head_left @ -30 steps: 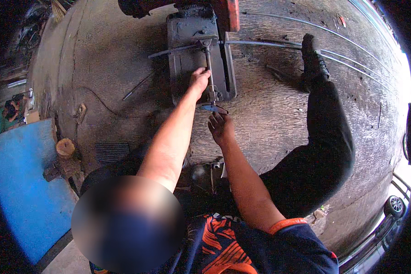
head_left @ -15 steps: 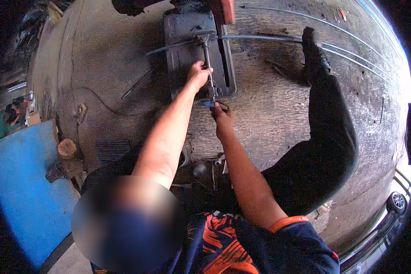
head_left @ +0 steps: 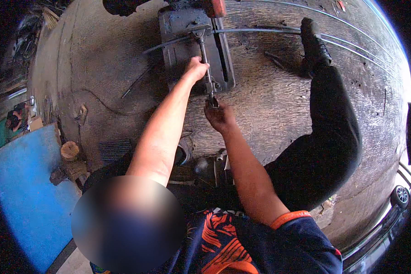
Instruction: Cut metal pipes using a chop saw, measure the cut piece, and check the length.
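A dark metal cut-off saw base (head_left: 172, 59) lies on the floor ahead of me, with a clamp across it. My left hand (head_left: 196, 70) is closed around the clamp's screw rod (head_left: 203, 51), about midway along. At the rod's near end, my right hand (head_left: 220, 118) has its fingers curled at the crank handle (head_left: 215, 103); slight blur and the hand itself hide part of that grip. Beyond both hands, a long thin metal bar (head_left: 255, 30) runs crosswise through the clamp jaw (head_left: 201, 31) and sticks out on both sides.
A red saw part (head_left: 217, 9) shows at the top edge. More long bars (head_left: 351, 45) lie at the right, near my outstretched leg (head_left: 333, 118) and shoe. A blue sheet (head_left: 27, 192) and a wood block (head_left: 70, 150) are at left. A thin cable (head_left: 100, 104) curves over the floor.
My right hand has turned with the crank handle, whose blue part no longer shows. My left hand stays on the rod. The whole view has shifted slightly.
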Demonstrator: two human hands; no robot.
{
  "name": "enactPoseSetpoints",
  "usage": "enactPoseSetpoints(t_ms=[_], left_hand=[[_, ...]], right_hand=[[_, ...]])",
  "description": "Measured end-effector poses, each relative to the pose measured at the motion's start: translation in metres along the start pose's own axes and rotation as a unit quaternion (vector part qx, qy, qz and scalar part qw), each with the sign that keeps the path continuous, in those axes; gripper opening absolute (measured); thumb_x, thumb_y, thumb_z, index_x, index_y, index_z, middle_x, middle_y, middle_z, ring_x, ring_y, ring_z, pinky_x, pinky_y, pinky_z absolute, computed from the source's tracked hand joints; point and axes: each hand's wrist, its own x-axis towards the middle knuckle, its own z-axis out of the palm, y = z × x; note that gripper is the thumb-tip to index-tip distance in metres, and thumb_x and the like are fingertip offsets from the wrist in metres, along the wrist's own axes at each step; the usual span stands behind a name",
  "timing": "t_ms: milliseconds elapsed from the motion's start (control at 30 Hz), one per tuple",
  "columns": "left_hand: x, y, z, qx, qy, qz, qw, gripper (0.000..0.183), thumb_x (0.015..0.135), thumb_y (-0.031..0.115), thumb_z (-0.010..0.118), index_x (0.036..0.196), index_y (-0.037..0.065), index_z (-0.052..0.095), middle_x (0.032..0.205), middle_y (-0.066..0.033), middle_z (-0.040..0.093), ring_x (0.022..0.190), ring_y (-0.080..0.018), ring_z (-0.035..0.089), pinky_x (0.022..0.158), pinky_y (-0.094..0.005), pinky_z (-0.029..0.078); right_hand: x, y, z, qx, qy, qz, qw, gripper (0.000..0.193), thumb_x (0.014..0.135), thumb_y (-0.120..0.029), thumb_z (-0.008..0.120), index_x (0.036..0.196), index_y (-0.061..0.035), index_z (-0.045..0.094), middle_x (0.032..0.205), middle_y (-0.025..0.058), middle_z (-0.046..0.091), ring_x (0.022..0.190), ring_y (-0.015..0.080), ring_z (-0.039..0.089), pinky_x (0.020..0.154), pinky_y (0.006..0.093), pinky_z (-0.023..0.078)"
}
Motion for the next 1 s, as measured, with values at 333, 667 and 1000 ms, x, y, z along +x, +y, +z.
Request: enactPoseSetpoints(t_ms=[333,667,1000], left_hand=[[-0.006,0.000,0.022,0.027,0.021,-0.024,0.999,0.035,0.070,0.021,0.077,0.094,-0.002,0.068,0.093,-0.0193,0.070,0.087,-0.0312,0.068,0.080,-0.0390,0.052],[-0.018,0.026,0.030,0.131,0.130,-0.038,0.982,0.035,0.072,0.014,0.064,0.104,0.000,0.061,0.100,-0.0247,0.066,0.098,-0.0410,0.064,0.088,-0.0471,0.051],[-0.021,0.039,0.020,0.134,0.151,-0.041,0.978,0.023,0.075,0.018,0.069,0.089,0.000,0.069,0.095,-0.0226,0.068,0.094,-0.0389,0.066,0.083,-0.0462,0.053]], right_hand=[[-0.009,0.024,0.010,-0.397,0.091,-0.335,0.850,0.015,0.086,-0.004,0.060,0.100,-0.0018,0.060,0.090,0.0068,0.063,0.081,0.0190,0.059,0.073,0.0341,0.050],[-0.012,0.008,0.016,-0.029,-0.016,-0.018,0.999,0.018,0.094,-0.022,0.055,0.095,-0.0052,0.059,0.088,0.0111,0.063,0.081,0.0271,0.060,0.075,0.0391,0.053],[-0.012,0.010,0.013,-0.082,0.032,-0.020,0.996,0.015,0.096,-0.018,0.055,0.098,-0.0035,0.058,0.093,0.0131,0.061,0.088,0.0286,0.057,0.089,0.0410,0.050]])
